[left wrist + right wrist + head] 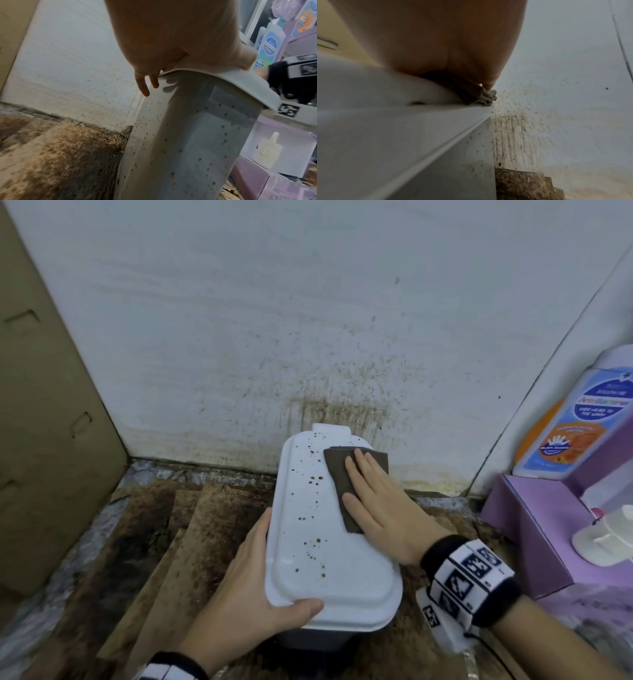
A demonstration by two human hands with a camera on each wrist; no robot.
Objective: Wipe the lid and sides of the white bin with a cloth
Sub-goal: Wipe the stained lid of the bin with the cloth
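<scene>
A white bin stands on the floor against the wall, its lid speckled with brown spots. My right hand lies flat, fingers straight, on a dark brown cloth at the lid's far right part. My left hand grips the lid's near left corner, thumb on top and fingers down the side. In the left wrist view the bin's side carries many brown specks, and my left fingers hang over the lid's rim. The right wrist view shows the cloth bunched under my palm on the lid.
The white wall behind the bin is spattered brown. Stained cardboard sheets cover the floor. A cardboard panel stands at left. At right are purple boxes, a hand-wash bottle and a white pump top.
</scene>
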